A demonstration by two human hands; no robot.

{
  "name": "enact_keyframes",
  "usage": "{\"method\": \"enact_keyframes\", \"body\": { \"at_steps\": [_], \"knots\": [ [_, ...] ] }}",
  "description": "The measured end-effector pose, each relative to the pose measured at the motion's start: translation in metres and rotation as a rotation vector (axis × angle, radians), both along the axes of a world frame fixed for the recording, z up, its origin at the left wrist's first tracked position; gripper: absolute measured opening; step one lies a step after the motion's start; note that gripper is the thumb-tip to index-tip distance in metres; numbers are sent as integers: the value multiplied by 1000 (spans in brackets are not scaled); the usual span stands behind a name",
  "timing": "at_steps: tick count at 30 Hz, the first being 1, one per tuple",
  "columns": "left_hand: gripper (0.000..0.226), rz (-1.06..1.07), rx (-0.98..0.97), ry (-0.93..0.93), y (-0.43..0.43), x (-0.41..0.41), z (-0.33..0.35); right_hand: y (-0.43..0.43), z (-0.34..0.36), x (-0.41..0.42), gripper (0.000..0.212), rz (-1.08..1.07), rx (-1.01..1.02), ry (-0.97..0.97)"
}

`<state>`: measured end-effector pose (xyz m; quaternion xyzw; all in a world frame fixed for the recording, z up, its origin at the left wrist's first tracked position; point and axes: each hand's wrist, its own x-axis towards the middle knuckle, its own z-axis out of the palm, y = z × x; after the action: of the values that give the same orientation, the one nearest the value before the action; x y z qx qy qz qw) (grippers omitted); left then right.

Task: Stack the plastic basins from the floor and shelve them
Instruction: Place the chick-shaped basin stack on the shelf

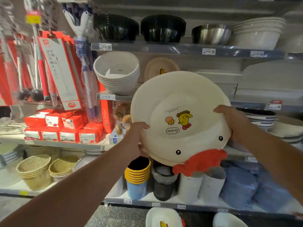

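Basins with a chick picture are the job, and one cream basin (180,118) is up in the air now, held by both hands. The left hand (139,133) is closed on its left rim, and the right hand (232,120) is closed on its right rim. The basin is tipped so its inside faces the person, and its red comb handle (200,161) hangs at the near, low edge. It may be more than one basin pushed together, but the rim edges are too hard to see to be sure. Just behind it, on the middle shelf (114,96), another chick basin (161,67) stands up against the back. That looks like the spot to fill. To do this step well, keep both hands tight on the rims, lift the basin over the shelf edge, and slide it in so it fits against the one at the back. Go slow so it does not bump the white bowls (117,74) on the left. Down on the floor (118,217), near the person, two more basins (164,218) wait, so the job looks only partly done. Small bins (137,177) sit on the low shelf under the held basin.
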<state>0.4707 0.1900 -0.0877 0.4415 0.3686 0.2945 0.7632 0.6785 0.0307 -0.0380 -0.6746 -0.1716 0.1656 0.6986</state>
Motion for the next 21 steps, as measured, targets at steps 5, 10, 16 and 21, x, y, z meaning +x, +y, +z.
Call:
{"method": "enact_keyframes", "body": {
  "at_steps": [5,10,16,21],
  "knots": [
    [48,-47,-187,-262,41,38,-1,50,32,45,20,97,-14,-133],
    [24,94,-165,-427,83,81,5,93,40,83,41,208,-44,-139],
    [33,144,-220,-536,113,125,14,131,82,115,42,272,-97,-263],
    [38,136,-273,-498,118,155,15,164,109,139,28,210,-197,-369]
  ]
}}
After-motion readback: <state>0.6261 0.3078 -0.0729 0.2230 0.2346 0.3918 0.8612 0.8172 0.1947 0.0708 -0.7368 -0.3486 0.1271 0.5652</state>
